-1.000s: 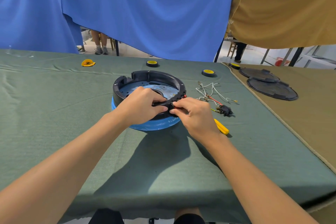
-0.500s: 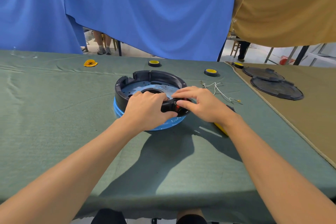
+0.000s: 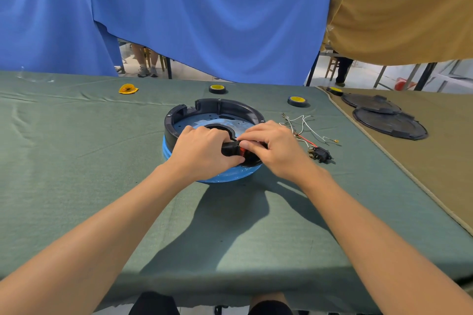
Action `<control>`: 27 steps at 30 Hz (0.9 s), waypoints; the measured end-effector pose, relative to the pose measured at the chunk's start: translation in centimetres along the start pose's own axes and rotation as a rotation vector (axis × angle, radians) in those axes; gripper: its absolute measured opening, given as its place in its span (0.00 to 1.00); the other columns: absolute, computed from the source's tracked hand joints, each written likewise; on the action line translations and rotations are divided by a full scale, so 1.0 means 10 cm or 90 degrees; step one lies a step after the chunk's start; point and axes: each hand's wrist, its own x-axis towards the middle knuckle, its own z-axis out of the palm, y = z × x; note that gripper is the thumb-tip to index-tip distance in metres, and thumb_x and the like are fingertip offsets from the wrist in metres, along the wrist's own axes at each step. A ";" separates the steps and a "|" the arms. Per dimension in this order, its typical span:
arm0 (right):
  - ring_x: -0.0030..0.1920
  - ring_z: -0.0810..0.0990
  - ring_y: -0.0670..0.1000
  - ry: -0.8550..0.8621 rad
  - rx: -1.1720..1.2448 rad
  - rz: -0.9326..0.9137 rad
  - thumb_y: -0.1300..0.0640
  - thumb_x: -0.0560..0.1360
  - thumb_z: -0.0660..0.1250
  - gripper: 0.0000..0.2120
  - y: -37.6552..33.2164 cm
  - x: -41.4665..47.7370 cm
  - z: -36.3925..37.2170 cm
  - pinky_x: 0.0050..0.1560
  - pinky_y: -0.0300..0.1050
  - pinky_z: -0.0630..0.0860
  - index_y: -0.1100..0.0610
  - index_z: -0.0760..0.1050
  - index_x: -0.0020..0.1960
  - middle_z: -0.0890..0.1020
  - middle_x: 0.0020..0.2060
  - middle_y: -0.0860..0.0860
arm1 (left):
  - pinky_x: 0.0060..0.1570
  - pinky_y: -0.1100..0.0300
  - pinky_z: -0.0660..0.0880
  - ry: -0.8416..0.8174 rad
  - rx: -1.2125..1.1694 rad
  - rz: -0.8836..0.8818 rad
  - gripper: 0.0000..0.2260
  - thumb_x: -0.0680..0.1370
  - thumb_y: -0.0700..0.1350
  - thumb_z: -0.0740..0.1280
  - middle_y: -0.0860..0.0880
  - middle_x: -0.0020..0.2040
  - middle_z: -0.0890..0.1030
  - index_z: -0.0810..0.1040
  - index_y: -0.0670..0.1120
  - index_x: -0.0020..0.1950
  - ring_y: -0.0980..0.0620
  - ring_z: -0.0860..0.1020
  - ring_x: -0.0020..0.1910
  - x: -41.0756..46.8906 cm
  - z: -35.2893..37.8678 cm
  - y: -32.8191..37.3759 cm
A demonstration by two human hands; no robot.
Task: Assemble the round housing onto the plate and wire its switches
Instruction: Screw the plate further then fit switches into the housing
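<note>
Two hung cloths fill the top of the frame, a blue curtain [image 3: 204, 20] across the left and middle and a tan curtain [image 3: 409, 7] at the upper right. Below them the green-clothed table [image 3: 76, 161] runs the full width. A tan-clothed table [image 3: 448, 174] butts against it at the right edge and carries two black round covers [image 3: 389, 123], one overlapping the other.

At the centre of the frame sits the round black housing [image 3: 225, 105], a low ring with a notched wall and small screw points on its rim. It rests on the plate [image 3: 199, 120], whose face shows blue film, small holes and a large round opening. A blue band of the plate bulges out below the ring on the near side.

My left hand [image 3: 202, 153] is curled over the near wall of the housing and grips it, thumb on the outside. My right hand [image 3: 279, 148] comes in from the right, its fingertips pinching the red-faced switch [image 3: 245, 152] at that same near wall, just beside my left thumb.

Right of the housing lies a tangle of white and red wires [image 3: 304, 125], running down to a loose black switch [image 3: 321, 154] on the cloth. Three tape rolls with yellow cores sit along the far side: one [image 3: 217, 89] behind the housing, one [image 3: 297, 101] to its right, one [image 3: 334, 90] on the tan table's corner. A small yellow scrap [image 3: 128, 89] lies far left of them.
</note>
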 end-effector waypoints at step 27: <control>0.47 0.76 0.45 0.044 0.012 0.019 0.51 0.73 0.73 0.06 -0.08 -0.01 0.00 0.55 0.58 0.70 0.51 0.86 0.47 0.85 0.49 0.44 | 0.38 0.55 0.69 0.032 -0.130 0.093 0.16 0.78 0.53 0.68 0.46 0.34 0.80 0.83 0.41 0.43 0.46 0.75 0.35 -0.09 -0.14 -0.07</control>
